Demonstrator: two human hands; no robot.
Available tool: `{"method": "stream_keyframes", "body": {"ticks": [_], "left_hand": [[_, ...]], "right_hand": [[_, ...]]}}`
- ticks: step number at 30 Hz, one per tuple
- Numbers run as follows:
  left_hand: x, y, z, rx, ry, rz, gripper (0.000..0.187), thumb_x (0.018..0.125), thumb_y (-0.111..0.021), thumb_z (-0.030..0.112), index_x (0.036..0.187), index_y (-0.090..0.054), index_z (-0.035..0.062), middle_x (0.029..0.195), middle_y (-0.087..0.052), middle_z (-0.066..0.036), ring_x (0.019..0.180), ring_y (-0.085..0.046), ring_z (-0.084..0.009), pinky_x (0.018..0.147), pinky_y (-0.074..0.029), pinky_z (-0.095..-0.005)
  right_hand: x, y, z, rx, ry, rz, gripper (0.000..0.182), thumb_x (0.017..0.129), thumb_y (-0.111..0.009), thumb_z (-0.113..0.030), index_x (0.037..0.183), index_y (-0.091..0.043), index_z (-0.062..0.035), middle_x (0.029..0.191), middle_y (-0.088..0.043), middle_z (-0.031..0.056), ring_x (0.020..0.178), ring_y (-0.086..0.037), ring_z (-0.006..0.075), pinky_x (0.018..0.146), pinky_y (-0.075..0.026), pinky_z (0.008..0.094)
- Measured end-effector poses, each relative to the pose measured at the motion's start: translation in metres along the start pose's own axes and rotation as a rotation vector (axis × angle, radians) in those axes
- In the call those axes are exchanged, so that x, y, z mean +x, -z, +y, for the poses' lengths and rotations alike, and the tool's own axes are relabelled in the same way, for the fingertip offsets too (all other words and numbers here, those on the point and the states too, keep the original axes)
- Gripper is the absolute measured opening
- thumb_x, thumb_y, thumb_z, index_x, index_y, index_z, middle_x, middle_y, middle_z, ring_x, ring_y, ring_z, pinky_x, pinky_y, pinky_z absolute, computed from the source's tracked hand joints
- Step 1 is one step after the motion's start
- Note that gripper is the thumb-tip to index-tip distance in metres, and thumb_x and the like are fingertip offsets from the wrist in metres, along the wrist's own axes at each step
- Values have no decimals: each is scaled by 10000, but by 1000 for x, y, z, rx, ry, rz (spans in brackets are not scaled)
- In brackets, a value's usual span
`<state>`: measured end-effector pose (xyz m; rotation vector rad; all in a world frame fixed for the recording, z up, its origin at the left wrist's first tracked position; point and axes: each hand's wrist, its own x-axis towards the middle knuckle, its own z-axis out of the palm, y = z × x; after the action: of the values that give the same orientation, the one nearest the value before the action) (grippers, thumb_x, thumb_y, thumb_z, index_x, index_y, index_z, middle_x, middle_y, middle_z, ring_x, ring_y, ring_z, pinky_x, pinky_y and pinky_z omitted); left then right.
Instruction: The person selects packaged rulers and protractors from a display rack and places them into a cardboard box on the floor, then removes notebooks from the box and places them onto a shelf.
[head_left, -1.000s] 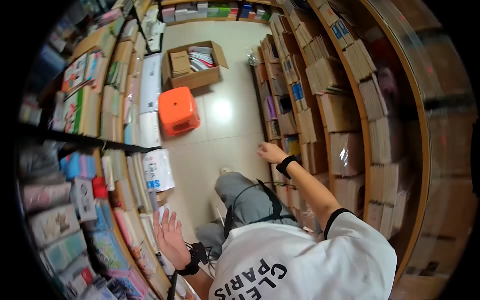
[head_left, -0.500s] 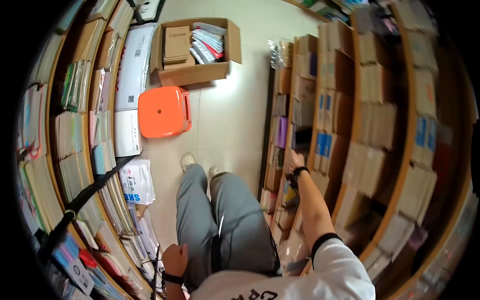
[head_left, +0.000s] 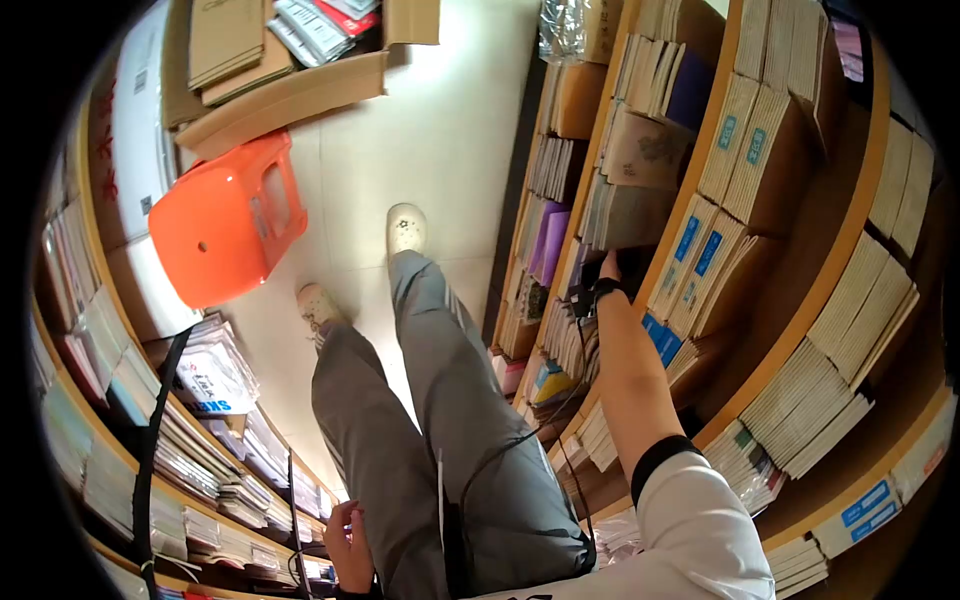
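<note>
So this person had their right arm stretched out to the shelving on the right, and the right hand [head_left: 610,266] was tucked into a shadowy slot there. Fingers were mostly hidden, so I honestly couldn't tell if it was gripping something or not. Closest thing to it was a grey stack of booklets [head_left: 625,213] on that right-hand shelf [head_left: 590,160], just on the far side of the hand; couldn't make out whether they touched. The left hand [head_left: 349,548] hung low at the near left, half-open and relaxed with fingers loosely bent, right next to the grey trousers [head_left: 440,370]. Over on the far left, an orange stool [head_left: 205,235] sat just in front of a cardboard box [head_left: 290,105] with packets in it.
</note>
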<state>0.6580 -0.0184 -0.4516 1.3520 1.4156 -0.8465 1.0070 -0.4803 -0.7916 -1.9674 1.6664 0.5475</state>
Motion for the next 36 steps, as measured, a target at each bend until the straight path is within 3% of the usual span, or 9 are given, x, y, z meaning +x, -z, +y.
{"method": "stream_keyframes", "body": {"ticks": [4,8,11,15,16,19,26,30,36], "left_hand": [[0,-16,17,-118,26,9,203,931,-476,132,1007,-577,-27,840,-603,-80,793,-588,-143,724,-457,-258],[2,-28,14,-127,21,-9,208,934,-484,138,1011,-571,-34,843,-595,-81,802,-577,-143,724,-457,-259],[-1,-38,25,-88,25,-42,211,936,-485,141,1017,-571,-34,847,-594,-81,807,-572,-143,729,-455,-259],[1,-51,29,-56,4,-79,209,937,-479,137,1025,-573,-28,857,-598,-80,811,-572,-142,740,-451,-263],[2,-53,34,-43,-2,-93,209,937,-480,137,1026,-574,-26,859,-599,-79,812,-572,-141,741,-451,-264],[3,-57,44,-57,17,-127,209,941,-476,138,1028,-575,-24,862,-597,-78,815,-568,-139,745,-449,-268],[8,-31,27,-229,14,-129,213,946,-460,129,1039,-564,-32,870,-585,-80,813,-559,-144,752,-445,-264],[15,-3,0,-317,-15,-101,217,948,-451,128,1042,-561,-32,875,-581,-76,805,-552,-141,751,-445,-264],[23,47,-5,-358,-91,-63,204,923,-477,134,1012,-582,-15,868,-622,-80,811,-581,-147,721,-441,-264]], "right_hand": [[74,-4,25,369,174,106,944,770,-527,-668,1405,-297,-8,1462,-265,206,1323,-296,344,1070,-273,449],[104,-12,44,159,-185,514,1101,617,-639,-726,1329,-378,73,1362,-407,252,1206,-450,354,1011,-372,426],[44,-12,39,172,-21,400,1107,596,-665,-717,1269,-413,125,1328,-423,291,1190,-469,358,982,-405,427],[-7,-10,23,-195,-40,529,1061,695,-561,-732,1363,-330,60,1390,-370,252,1257,-401,374,1036,-341,421],[-4,-15,30,-187,140,632,1054,704,-549,-732,1365,-329,59,1386,-375,253,1267,-391,375,1046,-330,430],[-1,-13,27,-110,15,456,1084,709,-528,-742,1371,-289,82,1400,-337,274,1266,-384,393,1048,-326,442],[-49,-38,38,17,76,588,914,800,-462,-677,1299,-395,86,1332,-384,314,1254,-368,423,1003,-347,505],[-93,-60,73,-284,507,795,646,804,-588,-389,1223,-415,72,1177,-469,301,1101,-437,444,934,-366,511],[-221,-108,76,-664,1336,-79,449,814,-558,-150,1203,-411,17,1157,-481,269,1038,-500,447,862,-422,511]]}}
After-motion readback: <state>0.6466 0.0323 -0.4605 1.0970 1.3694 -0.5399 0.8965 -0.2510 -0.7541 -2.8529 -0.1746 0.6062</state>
